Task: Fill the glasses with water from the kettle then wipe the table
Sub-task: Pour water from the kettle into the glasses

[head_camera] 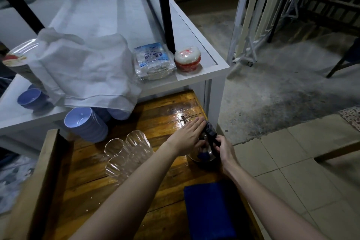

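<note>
A shiny steel kettle (203,155) with a black handle stands near the right edge of the wooden table (93,187). My left hand (190,134) lies flat over its top, fingers stretched toward the spout. My right hand (224,147) grips the black handle from the right. Three clear ribbed glasses (126,152) stand close together just left of the kettle. A folded blue cloth (212,210) lies on the table nearer to me, under my right forearm.
A stack of blue bowls (87,122) lies on its side behind the glasses. A white counter (204,76) carries white cloth (85,70), packaged bags (153,60) and a red-and-white container (187,60). Wet patch glints behind the kettle. Concrete and tiled floor lie to the right.
</note>
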A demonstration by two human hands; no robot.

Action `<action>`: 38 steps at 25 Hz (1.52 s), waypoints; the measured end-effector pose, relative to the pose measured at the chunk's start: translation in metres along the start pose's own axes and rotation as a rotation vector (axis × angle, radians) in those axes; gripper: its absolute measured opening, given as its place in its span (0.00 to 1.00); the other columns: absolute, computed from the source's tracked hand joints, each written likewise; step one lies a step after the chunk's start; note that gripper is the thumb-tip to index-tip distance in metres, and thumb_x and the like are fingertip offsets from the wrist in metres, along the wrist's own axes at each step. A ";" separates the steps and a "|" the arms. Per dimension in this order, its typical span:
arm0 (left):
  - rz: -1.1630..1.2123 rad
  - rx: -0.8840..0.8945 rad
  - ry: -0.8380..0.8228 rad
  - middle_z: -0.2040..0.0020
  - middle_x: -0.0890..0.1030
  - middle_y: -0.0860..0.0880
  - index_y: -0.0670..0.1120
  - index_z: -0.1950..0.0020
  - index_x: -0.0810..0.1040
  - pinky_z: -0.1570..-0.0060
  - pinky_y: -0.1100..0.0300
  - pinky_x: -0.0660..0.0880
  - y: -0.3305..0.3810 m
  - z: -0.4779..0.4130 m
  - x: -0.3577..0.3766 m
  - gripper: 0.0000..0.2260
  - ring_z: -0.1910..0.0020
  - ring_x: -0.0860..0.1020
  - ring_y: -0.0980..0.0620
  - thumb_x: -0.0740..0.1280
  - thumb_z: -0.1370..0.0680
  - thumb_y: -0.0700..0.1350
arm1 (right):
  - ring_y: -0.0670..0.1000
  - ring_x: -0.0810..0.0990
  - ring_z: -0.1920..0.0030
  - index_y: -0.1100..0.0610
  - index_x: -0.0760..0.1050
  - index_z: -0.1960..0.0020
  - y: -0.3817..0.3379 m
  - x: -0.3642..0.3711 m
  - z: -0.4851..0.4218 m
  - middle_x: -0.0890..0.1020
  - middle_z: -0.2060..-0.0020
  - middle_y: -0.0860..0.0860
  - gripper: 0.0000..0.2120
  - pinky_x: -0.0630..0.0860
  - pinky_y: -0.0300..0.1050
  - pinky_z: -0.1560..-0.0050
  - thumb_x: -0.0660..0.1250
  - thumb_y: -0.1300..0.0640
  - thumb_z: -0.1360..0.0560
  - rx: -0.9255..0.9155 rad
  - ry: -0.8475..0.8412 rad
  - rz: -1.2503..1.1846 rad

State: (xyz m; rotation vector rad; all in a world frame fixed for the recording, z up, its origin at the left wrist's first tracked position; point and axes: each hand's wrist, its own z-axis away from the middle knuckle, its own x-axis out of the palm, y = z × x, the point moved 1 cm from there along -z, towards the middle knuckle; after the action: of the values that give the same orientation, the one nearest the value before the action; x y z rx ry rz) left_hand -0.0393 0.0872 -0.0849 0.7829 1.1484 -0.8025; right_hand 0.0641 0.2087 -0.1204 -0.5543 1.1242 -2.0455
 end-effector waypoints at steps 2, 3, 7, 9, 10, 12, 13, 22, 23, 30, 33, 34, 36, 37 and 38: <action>0.014 0.008 0.064 0.20 0.44 0.45 0.45 0.20 0.42 0.25 0.57 0.39 0.000 0.014 -0.005 0.31 0.22 0.39 0.51 0.52 0.16 0.56 | 0.50 0.78 0.51 0.54 0.75 0.51 -0.003 0.002 0.008 0.78 0.50 0.53 0.11 0.72 0.41 0.62 0.54 0.56 0.18 -0.030 -0.012 0.008; 0.019 0.010 0.103 0.20 0.43 0.46 0.45 0.20 0.42 0.25 0.58 0.38 0.001 0.022 -0.007 0.31 0.23 0.38 0.52 0.52 0.16 0.56 | 0.51 0.77 0.50 0.55 0.75 0.49 -0.006 0.004 0.013 0.78 0.50 0.53 0.11 0.72 0.41 0.62 0.54 0.57 0.18 -0.051 -0.022 0.021; 0.041 -0.012 0.249 0.20 0.43 0.46 0.45 0.20 0.42 0.25 0.58 0.36 0.004 0.057 -0.019 0.31 0.23 0.37 0.53 0.50 0.17 0.57 | 0.51 0.77 0.53 0.55 0.76 0.55 -0.026 0.012 0.039 0.79 0.57 0.53 0.13 0.72 0.41 0.61 0.54 0.59 0.18 -0.166 -0.046 0.063; 0.044 -0.027 0.312 0.20 0.43 0.46 0.44 0.20 0.43 0.24 0.57 0.37 0.008 0.074 -0.022 0.31 0.22 0.38 0.52 0.49 0.17 0.57 | 0.51 0.77 0.53 0.57 0.77 0.52 -0.032 0.014 0.050 0.79 0.56 0.54 0.13 0.72 0.42 0.60 0.55 0.57 0.18 -0.206 -0.060 0.107; 0.050 -0.040 0.340 0.20 0.43 0.46 0.44 0.20 0.44 0.23 0.56 0.38 0.010 0.082 -0.022 0.31 0.22 0.39 0.51 0.50 0.17 0.58 | 0.51 0.77 0.53 0.57 0.77 0.52 -0.034 0.016 0.056 0.79 0.55 0.54 0.13 0.72 0.43 0.59 0.55 0.56 0.18 -0.227 -0.064 0.134; 0.081 -0.067 0.381 0.20 0.43 0.46 0.43 0.20 0.44 0.23 0.56 0.39 0.013 0.099 -0.022 0.31 0.22 0.39 0.51 0.51 0.17 0.58 | 0.51 0.78 0.53 0.57 0.78 0.54 -0.041 0.019 0.067 0.80 0.54 0.55 0.14 0.74 0.45 0.57 0.55 0.54 0.19 -0.284 -0.080 0.213; 0.101 -0.080 0.394 0.20 0.43 0.46 0.43 0.20 0.44 0.23 0.56 0.40 0.014 0.107 -0.021 0.32 0.21 0.39 0.51 0.51 0.17 0.58 | 0.52 0.78 0.53 0.57 0.78 0.56 -0.044 0.022 0.072 0.80 0.55 0.55 0.14 0.75 0.47 0.57 0.56 0.54 0.19 -0.312 -0.089 0.252; 0.252 -0.196 0.427 0.20 0.39 0.48 0.46 0.20 0.39 0.22 0.54 0.41 0.019 0.161 0.007 0.33 0.21 0.37 0.53 0.49 0.17 0.60 | 0.56 0.77 0.58 0.67 0.78 0.59 -0.042 0.043 0.103 0.80 0.61 0.60 0.17 0.74 0.52 0.57 0.59 0.55 0.22 -0.456 -0.144 0.529; 0.267 -0.201 0.427 0.20 0.39 0.48 0.46 0.20 0.39 0.22 0.54 0.41 0.019 0.163 0.008 0.33 0.21 0.37 0.53 0.49 0.17 0.60 | 0.57 0.77 0.59 0.67 0.78 0.61 -0.043 0.044 0.104 0.80 0.63 0.60 0.17 0.73 0.51 0.58 0.59 0.55 0.23 -0.471 -0.136 0.552; 0.395 -0.220 0.419 0.20 0.39 0.47 0.45 0.20 0.39 0.23 0.57 0.39 0.020 0.177 0.005 0.33 0.22 0.37 0.54 0.51 0.17 0.58 | 0.54 0.75 0.64 0.66 0.77 0.64 -0.053 0.057 0.110 0.80 0.67 0.58 0.18 0.68 0.47 0.64 0.59 0.55 0.24 -0.566 -0.127 0.716; 0.439 -0.224 0.417 0.20 0.39 0.47 0.45 0.20 0.39 0.24 0.60 0.38 0.020 0.179 0.003 0.33 0.22 0.37 0.55 0.52 0.17 0.57 | 0.53 0.73 0.66 0.63 0.73 0.68 -0.056 0.059 0.108 0.77 0.71 0.55 0.19 0.67 0.47 0.64 0.58 0.52 0.25 -0.597 -0.147 0.750; 0.452 -0.227 0.420 0.20 0.39 0.47 0.45 0.20 0.39 0.25 0.61 0.38 0.019 0.179 0.003 0.33 0.22 0.37 0.55 0.52 0.17 0.57 | 0.53 0.73 0.66 0.60 0.73 0.69 -0.058 0.060 0.109 0.76 0.71 0.54 0.18 0.67 0.47 0.64 0.59 0.53 0.24 -0.602 -0.156 0.760; 0.469 -0.234 0.429 0.20 0.39 0.48 0.45 0.20 0.39 0.25 0.61 0.37 0.019 0.179 0.003 0.33 0.22 0.37 0.55 0.53 0.17 0.57 | 0.51 0.71 0.67 0.57 0.71 0.69 -0.062 0.063 0.112 0.74 0.71 0.53 0.17 0.66 0.46 0.65 0.59 0.56 0.22 -0.614 -0.173 0.787; 0.477 -0.235 0.428 0.20 0.39 0.48 0.45 0.20 0.39 0.25 0.62 0.37 0.019 0.179 0.003 0.33 0.23 0.37 0.56 0.53 0.17 0.57 | 0.50 0.71 0.68 0.57 0.71 0.69 -0.064 0.063 0.113 0.74 0.71 0.52 0.17 0.65 0.45 0.66 0.59 0.56 0.21 -0.619 -0.181 0.798; 0.485 -0.235 0.426 0.20 0.39 0.48 0.45 0.21 0.39 0.25 0.61 0.37 0.019 0.179 0.003 0.33 0.23 0.36 0.56 0.53 0.17 0.57 | 0.50 0.70 0.68 0.57 0.71 0.69 -0.065 0.064 0.114 0.73 0.71 0.52 0.17 0.65 0.45 0.66 0.59 0.57 0.21 -0.623 -0.185 0.810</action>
State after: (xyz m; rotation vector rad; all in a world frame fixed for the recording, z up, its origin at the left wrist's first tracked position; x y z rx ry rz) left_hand 0.0606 -0.0573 -0.0449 1.0076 1.3236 -0.0919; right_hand 0.0725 0.1218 -0.0032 -0.4552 1.5480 -0.9300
